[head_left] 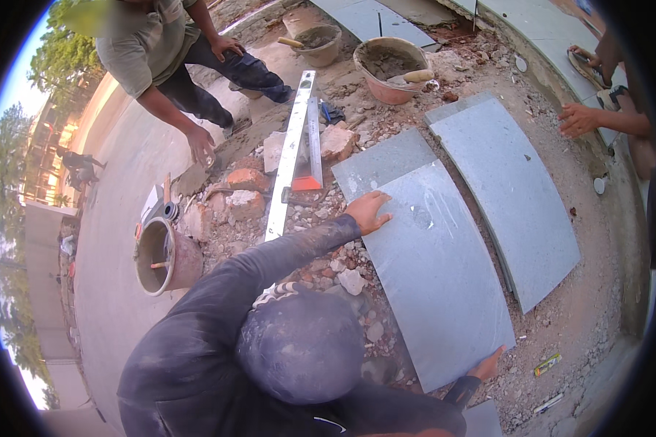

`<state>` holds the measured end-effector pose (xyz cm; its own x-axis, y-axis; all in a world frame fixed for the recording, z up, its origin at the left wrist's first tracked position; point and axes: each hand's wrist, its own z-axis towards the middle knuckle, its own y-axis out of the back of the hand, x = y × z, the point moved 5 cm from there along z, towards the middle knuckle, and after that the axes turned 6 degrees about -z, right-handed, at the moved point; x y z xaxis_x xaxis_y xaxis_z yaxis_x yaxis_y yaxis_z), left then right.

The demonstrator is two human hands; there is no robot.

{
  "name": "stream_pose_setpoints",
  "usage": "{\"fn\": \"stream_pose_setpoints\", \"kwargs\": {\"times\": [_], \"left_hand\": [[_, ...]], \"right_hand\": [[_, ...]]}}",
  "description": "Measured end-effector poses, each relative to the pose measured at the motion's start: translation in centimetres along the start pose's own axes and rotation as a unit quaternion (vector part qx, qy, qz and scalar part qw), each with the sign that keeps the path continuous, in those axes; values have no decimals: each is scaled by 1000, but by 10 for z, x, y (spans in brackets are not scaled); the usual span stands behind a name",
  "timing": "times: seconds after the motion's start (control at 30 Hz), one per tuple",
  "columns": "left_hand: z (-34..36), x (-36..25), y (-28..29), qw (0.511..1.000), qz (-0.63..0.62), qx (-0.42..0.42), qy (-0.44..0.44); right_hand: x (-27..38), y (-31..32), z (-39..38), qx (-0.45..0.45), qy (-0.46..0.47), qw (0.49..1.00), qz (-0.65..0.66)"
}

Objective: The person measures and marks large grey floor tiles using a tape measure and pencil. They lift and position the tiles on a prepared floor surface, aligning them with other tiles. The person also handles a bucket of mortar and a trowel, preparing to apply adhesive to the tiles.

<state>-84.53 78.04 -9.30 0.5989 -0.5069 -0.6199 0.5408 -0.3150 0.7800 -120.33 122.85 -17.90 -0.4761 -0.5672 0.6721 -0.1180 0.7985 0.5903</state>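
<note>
Neither my left hand nor my right hand shows in the head view. A co-worker in a dark cap [299, 349] and dark long sleeves bends over a large grey stone slab [444, 269]. One of that person's hands [369, 212] rests spread on the slab's far left edge. The other hand [486, 364] is at its near right corner, fingers partly hidden. Beneath the slab's far end another grey slab [386, 162] sticks out. To the right, separated by a narrow gap, lies a further grey slab [514, 197] on top of another.
A long metal straightedge [291, 153] lies over rubble and broken bricks [246, 204]. Mortar buckets stand at the back [391, 69] and at left [186, 262]. One person [153, 54] leans in at far left; another person's hand [579, 119] reaches in from the right.
</note>
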Motion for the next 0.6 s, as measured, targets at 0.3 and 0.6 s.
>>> {"fn": "stream_pose_setpoints", "kwargs": {"times": [0.3, 0.6], "left_hand": [[-44, 54, 74, 978, -54, 39, 200], [197, 147, 74, 813, -436, -87, 375]], "right_hand": [[8, 15, 14, 96, 88, 975, -182], [-4, 55, -13, 104, 84, 990, -54]]}}
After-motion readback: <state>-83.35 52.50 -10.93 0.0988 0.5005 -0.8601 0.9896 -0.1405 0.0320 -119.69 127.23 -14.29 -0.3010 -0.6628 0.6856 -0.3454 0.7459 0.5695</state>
